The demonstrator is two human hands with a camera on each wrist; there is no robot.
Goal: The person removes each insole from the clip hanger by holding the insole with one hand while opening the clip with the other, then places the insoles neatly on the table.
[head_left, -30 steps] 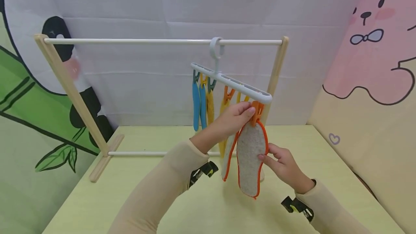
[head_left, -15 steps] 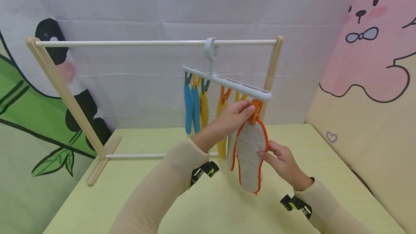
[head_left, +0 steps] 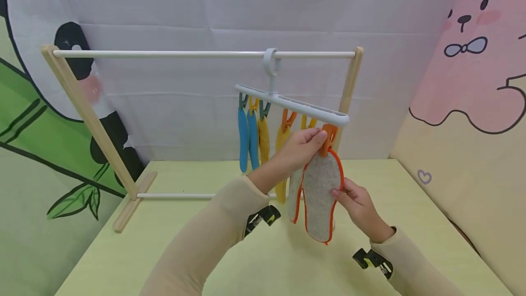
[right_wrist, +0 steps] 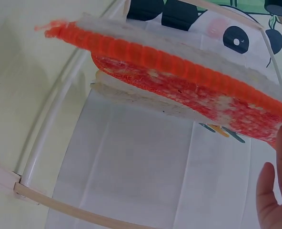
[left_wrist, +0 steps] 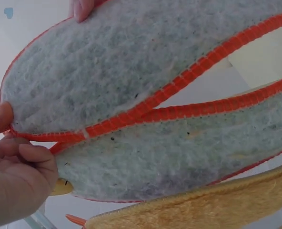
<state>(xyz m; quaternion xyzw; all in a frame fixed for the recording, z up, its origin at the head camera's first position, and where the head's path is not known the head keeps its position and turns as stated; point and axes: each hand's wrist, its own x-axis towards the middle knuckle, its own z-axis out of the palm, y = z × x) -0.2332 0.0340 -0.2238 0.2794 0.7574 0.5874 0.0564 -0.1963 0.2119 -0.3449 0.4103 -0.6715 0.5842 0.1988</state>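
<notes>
"At nine o'clock from the left grip (head_left: pixel 297 150), what hangs?"

"Two blue insoles (head_left: pixel 244 140), then a yellow insole (head_left: pixel 264 138), all clipped beneath the pale hanger bar (head_left: pixel 306 106). Its hook (head_left: pixel 270 64) sits on the white rail (head_left: pixel 164 53), toward eleven. Further right come a second yellow insole (head_left: pixel 281 140) and the rear grey insole (head_left: pixel 294 195), edged in orange."

"And that left grip itself?"

"Pinching the orange clip (head_left: pixel 328 140), between two and three o'clock, just under the bar's right end. The clip meets the top of the front grey insole (head_left: pixel 320 195), which hangs toward five, slightly tilted, above the table (head_left: pixel 394 195). Whether the clip bites fully, I can't tell."

"Right grip (head_left: pixel 359 204)?"

"At four o'clock, pinching that insole's right edge, thumb on the felt face."

"What's just changed?"

"Against a second ago, the bar is nearer level and turned more across the view: right end higher, left end lower. Both grips keep their holds."

"Meaning what for the clipping?"

"Less downward pull on that end, I'd judge, so the clip and insole are probably well steadied. With both grips on, I wouldn't call it finished; if the clip isn't biting, freeing the edge early could drop the insole."
</notes>
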